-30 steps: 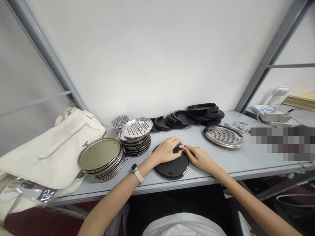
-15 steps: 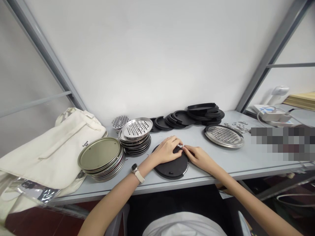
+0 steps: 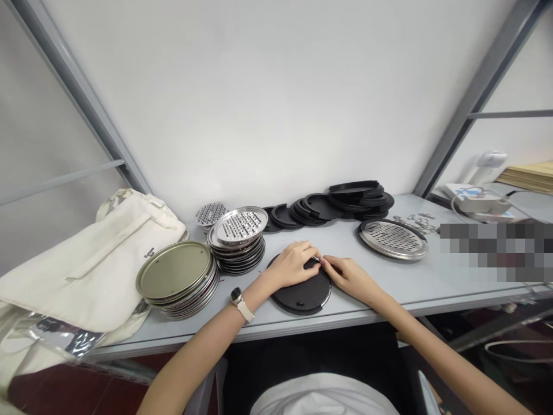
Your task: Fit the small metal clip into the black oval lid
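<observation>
A round black disc (image 3: 300, 294) lies on the table in front of me, its far edge partly covered by my fingers. My left hand (image 3: 296, 265) rests across its upper part, thumb on top and fingers closed over the far rim. At that rim my right hand (image 3: 343, 272) is closed in a pinch on a small shiny metal clip (image 3: 317, 259), mostly hidden between the fingertips of both hands. Right of the disc lies a metal grater plate (image 3: 393, 239) with a black rim piece along its back. Several loose metal clips (image 3: 417, 222) are scattered behind it.
Left of the disc are a stack of metal grater plates (image 3: 239, 227) and a stack topped by an olive-green round plate (image 3: 175, 270). Black round pieces (image 3: 319, 207) lie piled along the wall. A cream bag (image 3: 99, 253) covers the table's left end.
Both hands keep nearly the same place on the disc. The fingertips have shifted slightly around the metal clip, and less of it shows now.
</observation>
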Demonstrator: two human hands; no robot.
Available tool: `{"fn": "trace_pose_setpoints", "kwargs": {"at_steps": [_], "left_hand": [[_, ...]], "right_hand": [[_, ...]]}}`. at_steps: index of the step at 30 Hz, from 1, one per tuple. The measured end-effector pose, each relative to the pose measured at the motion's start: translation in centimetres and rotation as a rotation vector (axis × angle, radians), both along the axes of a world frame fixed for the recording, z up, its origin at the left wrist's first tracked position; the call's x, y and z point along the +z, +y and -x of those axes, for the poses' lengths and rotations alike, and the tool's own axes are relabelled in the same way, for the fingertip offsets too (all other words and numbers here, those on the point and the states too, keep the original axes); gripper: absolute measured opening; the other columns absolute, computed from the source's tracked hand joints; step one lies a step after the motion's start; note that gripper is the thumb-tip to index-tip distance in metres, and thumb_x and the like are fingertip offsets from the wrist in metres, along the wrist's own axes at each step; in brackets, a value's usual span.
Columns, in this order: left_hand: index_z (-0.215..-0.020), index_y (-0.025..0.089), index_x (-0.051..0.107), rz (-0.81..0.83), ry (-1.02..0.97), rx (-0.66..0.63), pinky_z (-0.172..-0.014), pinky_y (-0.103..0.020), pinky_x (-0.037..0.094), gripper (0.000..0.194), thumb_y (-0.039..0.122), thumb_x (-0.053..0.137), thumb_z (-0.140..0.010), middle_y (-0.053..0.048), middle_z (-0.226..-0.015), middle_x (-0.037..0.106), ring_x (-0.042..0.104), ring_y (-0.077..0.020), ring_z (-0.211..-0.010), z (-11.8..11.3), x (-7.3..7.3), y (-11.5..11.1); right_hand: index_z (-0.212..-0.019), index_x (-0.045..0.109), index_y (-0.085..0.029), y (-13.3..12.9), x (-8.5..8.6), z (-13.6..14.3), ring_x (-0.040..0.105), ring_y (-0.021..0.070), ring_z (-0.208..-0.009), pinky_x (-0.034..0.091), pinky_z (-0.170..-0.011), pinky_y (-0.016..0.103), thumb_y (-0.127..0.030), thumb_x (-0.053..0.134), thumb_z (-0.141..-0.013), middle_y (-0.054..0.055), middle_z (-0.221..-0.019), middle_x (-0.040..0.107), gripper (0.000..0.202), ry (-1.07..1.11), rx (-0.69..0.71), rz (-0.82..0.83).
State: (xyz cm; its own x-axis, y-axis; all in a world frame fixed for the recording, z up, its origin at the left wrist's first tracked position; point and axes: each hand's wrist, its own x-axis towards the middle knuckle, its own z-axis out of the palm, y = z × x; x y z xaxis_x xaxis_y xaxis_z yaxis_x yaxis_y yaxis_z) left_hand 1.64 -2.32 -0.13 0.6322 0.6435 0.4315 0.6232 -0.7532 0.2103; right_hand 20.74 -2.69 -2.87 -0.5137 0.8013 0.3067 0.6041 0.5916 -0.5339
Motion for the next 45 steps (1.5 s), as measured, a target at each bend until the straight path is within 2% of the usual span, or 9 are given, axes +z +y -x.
{"fn": "trace_pose_setpoints", "kwargs": {"at_steps": [8, 24, 37, 45], "left_hand": [[-0.094, 0.018, 0.055, 0.024, -0.026, -0.01, -0.085, -0.031, 0.04, 0.011, 0.021, 0.055, -0.084, -0.003, -0.093, 0.06, 0.056, -0.0188, -0.088, -0.03, 0.1, -0.05], [-0.096, 0.017, 0.053, 0.007, -0.021, -0.041, -0.084, -0.031, 0.039, 0.011, 0.02, 0.054, -0.085, -0.003, -0.095, 0.061, 0.057, -0.0184, -0.09, -0.14, 0.1, 0.06], [-0.097, 0.018, 0.053, 0.031, -0.016, -0.05, -0.085, -0.031, 0.038, 0.01, 0.019, 0.052, -0.086, -0.004, -0.097, 0.062, 0.057, -0.019, -0.093, -0.11, 0.22, -0.04], [-0.098, 0.018, 0.053, 0.059, -0.059, -0.067, -0.087, -0.03, 0.039, 0.012, 0.019, 0.052, -0.086, -0.003, -0.098, 0.062, 0.058, -0.0176, -0.093, -0.08, 0.08, 0.0]], "right_hand": [[-0.076, 0.054, -0.019, 0.01, -0.24, 0.04, 0.052, 0.0137, -0.052, 0.033, -0.054, 0.023, -0.035, 0.032, -0.096, 0.001, -0.06, 0.058, 0.034, -0.016, -0.018, -0.038], [-0.077, 0.054, -0.019, -0.23, -0.34, -0.04, 0.054, 0.0137, -0.051, 0.033, -0.052, 0.023, -0.032, 0.033, -0.096, 0.002, -0.062, 0.06, 0.032, -0.011, -0.02, -0.104], [-0.081, 0.058, -0.019, -0.32, -0.2, 0.01, 0.057, 0.0145, -0.055, 0.034, -0.053, 0.023, -0.032, 0.033, -0.096, 0.003, -0.068, 0.065, 0.032, 0.008, -0.019, -0.088], [-0.081, 0.058, -0.018, -0.24, -0.28, 0.0, 0.056, 0.0142, -0.053, 0.034, -0.053, 0.024, -0.033, 0.033, -0.096, 0.003, -0.065, 0.063, 0.033, 0.01, -0.029, -0.099]]}}
